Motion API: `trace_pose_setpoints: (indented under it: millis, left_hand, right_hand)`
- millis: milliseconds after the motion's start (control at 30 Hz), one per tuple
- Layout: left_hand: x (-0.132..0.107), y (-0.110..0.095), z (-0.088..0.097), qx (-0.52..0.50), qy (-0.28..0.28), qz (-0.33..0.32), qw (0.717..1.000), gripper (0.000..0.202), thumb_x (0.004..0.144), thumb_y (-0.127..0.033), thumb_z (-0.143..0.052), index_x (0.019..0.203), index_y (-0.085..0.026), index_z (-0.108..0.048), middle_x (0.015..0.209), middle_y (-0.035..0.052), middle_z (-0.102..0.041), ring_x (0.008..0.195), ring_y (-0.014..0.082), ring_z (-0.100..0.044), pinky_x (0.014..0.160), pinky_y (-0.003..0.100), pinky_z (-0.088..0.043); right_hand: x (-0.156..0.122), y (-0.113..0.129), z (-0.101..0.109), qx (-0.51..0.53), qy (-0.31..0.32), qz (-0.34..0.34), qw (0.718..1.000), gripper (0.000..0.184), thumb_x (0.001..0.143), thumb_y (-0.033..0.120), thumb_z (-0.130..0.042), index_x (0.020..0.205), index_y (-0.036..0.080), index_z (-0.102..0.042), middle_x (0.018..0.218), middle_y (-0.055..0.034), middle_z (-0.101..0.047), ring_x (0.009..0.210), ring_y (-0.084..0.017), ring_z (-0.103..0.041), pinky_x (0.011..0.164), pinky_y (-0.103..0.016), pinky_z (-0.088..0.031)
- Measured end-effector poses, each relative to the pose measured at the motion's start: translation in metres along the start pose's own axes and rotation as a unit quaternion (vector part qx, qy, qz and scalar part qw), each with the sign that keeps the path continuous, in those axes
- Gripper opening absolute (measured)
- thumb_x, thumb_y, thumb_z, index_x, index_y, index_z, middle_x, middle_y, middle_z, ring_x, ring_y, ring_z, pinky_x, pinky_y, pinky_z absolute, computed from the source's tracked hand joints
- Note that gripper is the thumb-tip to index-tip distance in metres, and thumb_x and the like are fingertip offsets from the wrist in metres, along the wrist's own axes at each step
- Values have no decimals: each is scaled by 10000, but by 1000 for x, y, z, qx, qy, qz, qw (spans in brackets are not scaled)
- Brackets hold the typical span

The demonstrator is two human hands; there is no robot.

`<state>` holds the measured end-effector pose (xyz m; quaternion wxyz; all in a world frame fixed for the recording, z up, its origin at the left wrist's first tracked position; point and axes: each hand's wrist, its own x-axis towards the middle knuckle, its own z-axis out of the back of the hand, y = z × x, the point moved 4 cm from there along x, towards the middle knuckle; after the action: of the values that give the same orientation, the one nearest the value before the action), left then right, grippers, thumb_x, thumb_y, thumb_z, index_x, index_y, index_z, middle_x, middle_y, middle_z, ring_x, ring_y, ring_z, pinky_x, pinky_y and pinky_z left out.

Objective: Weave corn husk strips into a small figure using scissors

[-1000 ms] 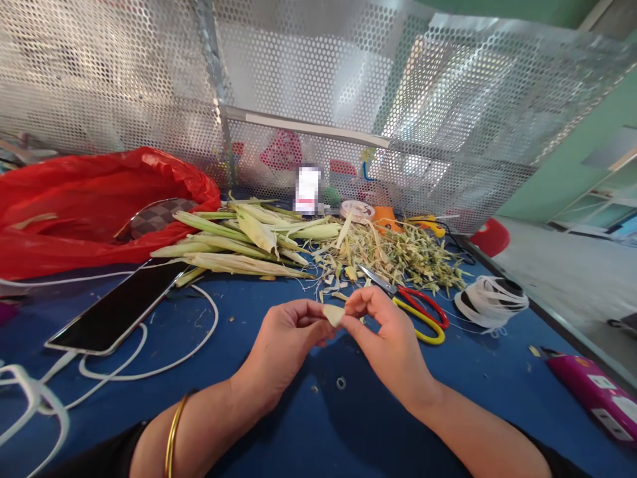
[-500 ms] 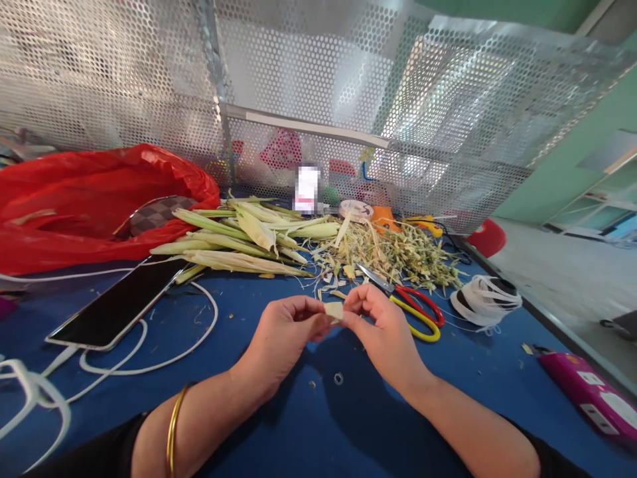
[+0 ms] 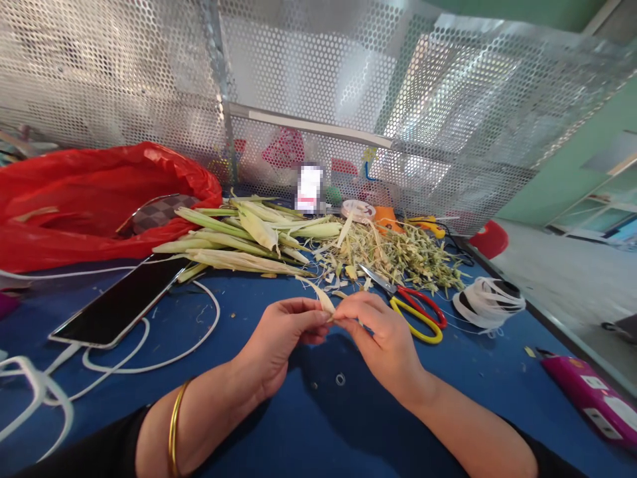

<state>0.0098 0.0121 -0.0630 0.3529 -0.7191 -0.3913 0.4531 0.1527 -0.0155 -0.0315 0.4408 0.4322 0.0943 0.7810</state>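
Note:
Both hands meet over the blue table, pinching one pale strip of corn husk (image 3: 324, 299). Its curved, pointed end sticks up and away to the left, while the lower end is hidden in the fingers. My left hand (image 3: 286, 332), with a gold bangle on the wrist, is closed on the strip from the left. My right hand (image 3: 381, 335) is closed on it from the right, fingertips touching the left ones. Just beyond my right hand lie scissors (image 3: 421, 312) with one red and one yellow handle, blades slightly apart.
Behind the hands lie long corn husks (image 3: 243, 242) and a heap of small husk scraps (image 3: 398, 255). At left are a red plastic bag (image 3: 99, 179), a phone (image 3: 122, 302) and white cables. On the right stand a white tape roll (image 3: 488, 302) and a purple power strip (image 3: 590, 395).
The husk piece, earlier a short flat square between the fingertips, now shows as a longer curved strip pointing up and left. My right fingers have curled further over it.

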Motion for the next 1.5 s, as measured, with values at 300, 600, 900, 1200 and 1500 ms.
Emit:
trace_pose_setpoints:
  millis: [300,600,900,1200,1500]
  left_hand:
    - [-1,0,-2,9,16,5,1000,113,623,-200,-739,672,-126,-669,650,18,-638,588,91,-551,570,199,-444]
    - [-2,-2,-4,72,15,-41,996,172,660,-276,-735,735,-127,-694,709,60,-697,680,140,-607,631,226,-453]
    - [-4,-2,-7,83,21,-54,995,182,640,-288,-742,706,-124,-695,663,44,-690,619,119,-572,633,231,-442]
    - [-1,-1,-2,53,15,-11,998,146,689,-267,-684,659,-131,-642,609,8,-607,586,95,-525,547,196,-406]
    - [-3,5,-3,11,50,42,998,118,682,-228,-663,633,-132,-616,625,11,-578,601,92,-508,519,180,-402]
  right_hand:
    - [-1,0,0,-33,-12,25,999,117,880,143,-533,870,210,-628,838,-38,-628,788,-164,-593,722,-299,-494]
    - [0,-3,-3,-65,18,-19,998,130,883,115,-494,810,201,-558,814,-28,-618,769,-164,-576,716,-298,-446]
    - [-3,-11,-2,10,1,-133,991,91,818,156,-591,856,211,-529,761,5,-623,730,-157,-603,682,-274,-469]
    - [1,-8,1,23,-18,-27,999,103,854,133,-567,916,216,-570,863,-26,-599,811,-151,-591,734,-285,-487]
    - [0,2,3,-77,-27,100,992,174,838,59,-572,856,214,-649,789,-33,-619,780,-164,-553,712,-309,-465]
